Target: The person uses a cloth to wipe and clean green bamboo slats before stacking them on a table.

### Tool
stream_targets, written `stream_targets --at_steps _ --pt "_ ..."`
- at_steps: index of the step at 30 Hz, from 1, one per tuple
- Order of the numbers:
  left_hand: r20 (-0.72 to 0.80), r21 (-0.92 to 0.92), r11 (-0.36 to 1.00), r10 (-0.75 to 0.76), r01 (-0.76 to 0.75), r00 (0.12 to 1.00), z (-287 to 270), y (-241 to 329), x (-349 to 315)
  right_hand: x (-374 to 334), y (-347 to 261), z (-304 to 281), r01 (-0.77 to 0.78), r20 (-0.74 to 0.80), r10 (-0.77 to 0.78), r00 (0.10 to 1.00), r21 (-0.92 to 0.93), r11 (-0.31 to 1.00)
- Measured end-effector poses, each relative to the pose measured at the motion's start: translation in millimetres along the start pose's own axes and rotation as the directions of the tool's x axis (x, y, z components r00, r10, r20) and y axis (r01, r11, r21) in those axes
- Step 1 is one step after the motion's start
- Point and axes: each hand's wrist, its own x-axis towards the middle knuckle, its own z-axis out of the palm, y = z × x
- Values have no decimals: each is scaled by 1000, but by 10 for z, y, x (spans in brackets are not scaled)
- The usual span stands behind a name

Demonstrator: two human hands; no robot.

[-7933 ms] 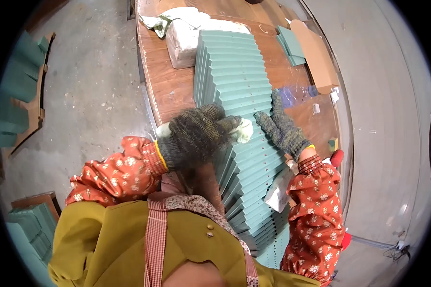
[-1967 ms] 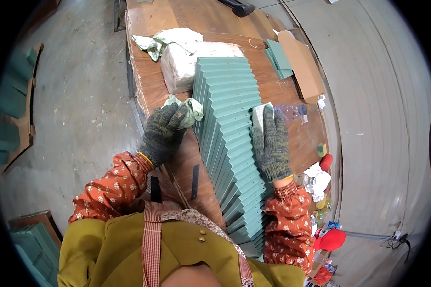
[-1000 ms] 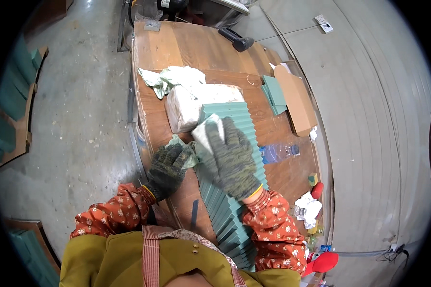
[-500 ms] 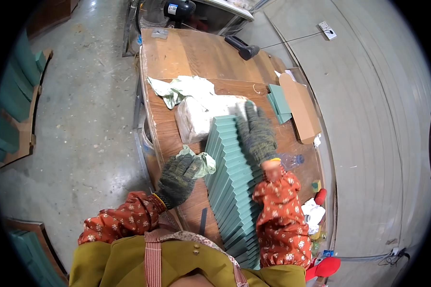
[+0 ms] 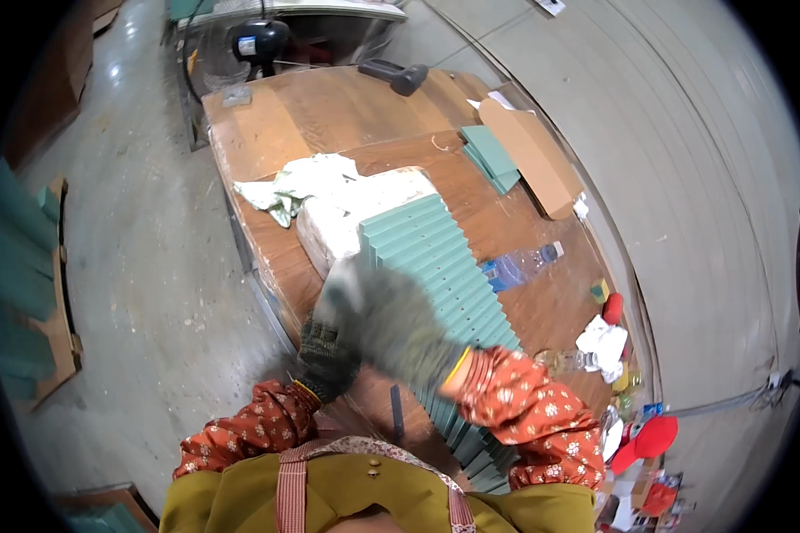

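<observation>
In the head view, a long row of green panels [image 5: 436,266] lies fanned like shingles along the wooden tabletop [image 5: 329,107], each one lapping the next so that a strip of every face stays exposed; the row runs from the middle of the tabletop back toward the near edge, where it passes under the person's right sleeve. The right hand [image 5: 391,324], in a dark knit glove, sweeps across the near part of this row toward the left edge of the tabletop, and it is so smeared by motion that I cannot tell whether its fingers are spread or closed, nor whether they grip anything. The left hand [image 5: 327,355], gloved the same, sits at the left edge of the tabletop just beside the row; the right hand covers most of it, so its fingers cannot be read either. At the far end of the row a white wrapped bundle [image 5: 347,213] rests against the first panel, seemingly as a stop, with a crumpled pale green cloth [image 5: 293,186] touching it. A clear plastic bottle [image 5: 520,264] lies on its side just to the right of the row, and a smaller stack of green panels [image 5: 489,155] and a cardboard piece [image 5: 533,151] sit near the far right edge, well apart from the hands
</observation>
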Motion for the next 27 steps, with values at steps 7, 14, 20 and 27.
stream_targets --at_steps 7,14,20,27 --pt "94 568 749 352 -340 931 -246 250 -58 -322 327 51 85 -502 -371 781 -503 860" --pt "4 467 832 337 -299 942 -152 268 -16 -1232 508 413 257 -346 -484 803 -532 807" --pt "43 470 825 335 -315 941 -184 267 -38 -743 467 30 86 -412 -397 820 -597 798" --pt "43 444 812 404 -380 914 -112 151 -49 -133 387 31 163 -448 -461 766 -558 814"
